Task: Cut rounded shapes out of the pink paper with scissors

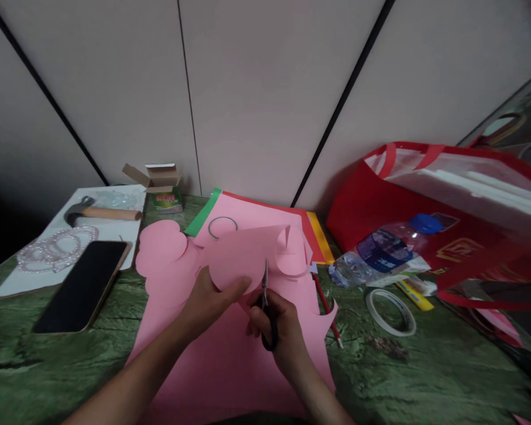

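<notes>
Scissors [265, 289] in curled right grip [278, 319], blades at edge of pink paper piece [236, 257]; left grip [215, 295] pinches piece above pink sheet [230, 378]. Likely mid-cut; next snip calls for steady paper.

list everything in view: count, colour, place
Wall: one, grey, behind
Table: one, green, underneath
Board: one, white, left
Hammer: one, brown-handled, on board
Beads: many, pale pink, on board
Phone: one, black, left
Box: one, green, near wall
Paper: several, pink, centre
Sheets: at least three, green/red/yellow, under paper
Ring: one, dark, on paper
Pencil: one, red, beside paper
Bottle: one, clear, right
Tape: one, white, right
Packet: one, yellow, right
Bag: one, red, right
Scissors: one, black-handled, centre
Left hand: one, holding paper
Right hand: one, holding scissors
</notes>
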{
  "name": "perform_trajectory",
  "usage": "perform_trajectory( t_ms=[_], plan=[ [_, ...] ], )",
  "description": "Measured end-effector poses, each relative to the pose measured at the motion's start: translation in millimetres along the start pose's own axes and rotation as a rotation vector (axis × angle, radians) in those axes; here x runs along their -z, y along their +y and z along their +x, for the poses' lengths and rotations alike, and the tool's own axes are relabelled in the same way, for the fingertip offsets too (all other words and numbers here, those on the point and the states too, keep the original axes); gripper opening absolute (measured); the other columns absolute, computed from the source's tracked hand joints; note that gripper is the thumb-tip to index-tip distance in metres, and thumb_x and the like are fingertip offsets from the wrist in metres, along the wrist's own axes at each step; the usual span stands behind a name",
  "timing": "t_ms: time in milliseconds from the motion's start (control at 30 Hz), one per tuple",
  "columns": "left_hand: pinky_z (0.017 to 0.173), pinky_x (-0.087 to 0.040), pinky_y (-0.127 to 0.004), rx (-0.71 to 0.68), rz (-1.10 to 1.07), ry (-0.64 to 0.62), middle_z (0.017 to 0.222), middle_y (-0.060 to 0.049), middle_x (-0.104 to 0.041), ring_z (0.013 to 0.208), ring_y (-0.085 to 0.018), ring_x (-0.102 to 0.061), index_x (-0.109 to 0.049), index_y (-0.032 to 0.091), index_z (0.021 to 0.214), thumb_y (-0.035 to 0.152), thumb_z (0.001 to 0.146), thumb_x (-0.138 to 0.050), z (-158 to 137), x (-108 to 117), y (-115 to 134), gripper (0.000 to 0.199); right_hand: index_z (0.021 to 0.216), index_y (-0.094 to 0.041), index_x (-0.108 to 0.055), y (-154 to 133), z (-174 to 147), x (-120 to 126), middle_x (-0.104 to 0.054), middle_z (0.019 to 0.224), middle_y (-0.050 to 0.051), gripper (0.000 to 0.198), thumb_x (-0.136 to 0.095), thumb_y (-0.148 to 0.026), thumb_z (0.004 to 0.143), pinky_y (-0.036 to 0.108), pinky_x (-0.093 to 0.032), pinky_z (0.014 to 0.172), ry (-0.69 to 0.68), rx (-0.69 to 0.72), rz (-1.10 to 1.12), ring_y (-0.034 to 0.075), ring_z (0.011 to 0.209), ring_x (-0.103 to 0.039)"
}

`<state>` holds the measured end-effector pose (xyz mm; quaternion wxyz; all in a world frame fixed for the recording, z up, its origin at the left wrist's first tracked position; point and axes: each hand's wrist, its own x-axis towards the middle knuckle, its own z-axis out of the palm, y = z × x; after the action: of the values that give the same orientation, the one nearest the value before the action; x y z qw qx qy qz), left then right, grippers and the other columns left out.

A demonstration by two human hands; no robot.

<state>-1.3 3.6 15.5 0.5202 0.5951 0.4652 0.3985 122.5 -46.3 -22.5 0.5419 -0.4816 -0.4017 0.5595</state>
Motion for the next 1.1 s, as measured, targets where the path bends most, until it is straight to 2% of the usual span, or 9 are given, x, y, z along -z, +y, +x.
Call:
perform_trajectory(
  t_ms=[200, 367, 633, 833, 933, 1100],
  plan=[
    [0.040, -0.038, -0.017, 0.015, 0.042, 0.055, 0.060, 0.001, -0.064, 0.051, -0.011, -0.055, -0.062, 0.014, 0.068, 0.024, 0.069, -0.060, 1, 1, 0, 0.010, 0.068, -0.017, -0.054, 1, 0, 0, -0.046, 0.044, -0.008, 0.008, -0.058, -0.022, 0.066, 0.019, -0.032, 0.038, -0.011, 0.018, 0.031, 0.008, 0.037, -0.044],
    [0.041, -0.037, -0.018, 0.015, 0.049, 0.051, 0.065, 0.000, -0.065, 0.052, -0.011, -0.054, -0.063, 0.014, 0.073, 0.026, 0.069, -0.060, 1, 1, -1, 0.013, 0.067, -0.017, -0.054, 2, 0, 0, -0.045, 0.043, -0.007, 0.008, -0.059, -0.023, 0.067, 0.020, -0.033, 0.038, -0.019, 0.022, 0.029, 0.008, 0.037, -0.043],
    [0.044, -0.039, -0.020, -0.010, 0.000, 0.209, 0.051, 0.004, -0.053, 0.048, -0.010, -0.049, -0.055, 0.015, 0.062, 0.033, 0.072, -0.057, 3, -5, -3, 0.021, 0.068, -0.017, -0.053, 7, -1, -1, -0.044, 0.041, -0.008, 0.013, -0.060, -0.028, 0.067, 0.020, -0.034, 0.037, -0.021, 0.021, 0.047, 0.008, 0.035, -0.043],
    [0.037, -0.038, -0.021, 0.043, -0.055, 0.035, 0.040, 0.004, -0.049, 0.037, -0.011, -0.048, -0.049, 0.018, 0.050, 0.027, 0.074, -0.054, -7, -14, 1, 0.026, 0.065, -0.018, -0.054, 6, -2, -3, -0.047, 0.044, -0.007, 0.014, -0.060, -0.029, 0.069, 0.020, -0.037, 0.038, -0.044, 0.050, 0.040, 0.009, 0.038, -0.045],
    [0.034, -0.037, -0.021, 0.073, -0.077, 0.021, 0.037, 0.005, -0.047, 0.034, -0.010, -0.047, -0.046, 0.019, 0.047, 0.022, 0.074, -0.052, -11, -15, 8, 0.027, 0.065, -0.017, -0.055, 4, -2, -3, -0.050, 0.046, -0.006, 0.013, -0.061, -0.028, 0.069, 0.020, -0.037, 0.038, -0.048, 0.031, 0.016, 0.009, 0.039, -0.045],
    [0.037, -0.041, -0.021, 0.122, -0.085, -0.010, 0.040, 0.005, -0.051, 0.036, -0.011, -0.050, -0.051, 0.018, 0.055, 0.021, 0.072, -0.053, -11, -13, 12, 0.017, 0.067, -0.018, -0.054, 5, 0, -1, -0.052, 0.050, -0.005, 0.016, -0.064, -0.031, 0.065, 0.022, -0.038, 0.042, -0.032, 0.046, -0.012, 0.010, 0.043, -0.046]
  ],
)
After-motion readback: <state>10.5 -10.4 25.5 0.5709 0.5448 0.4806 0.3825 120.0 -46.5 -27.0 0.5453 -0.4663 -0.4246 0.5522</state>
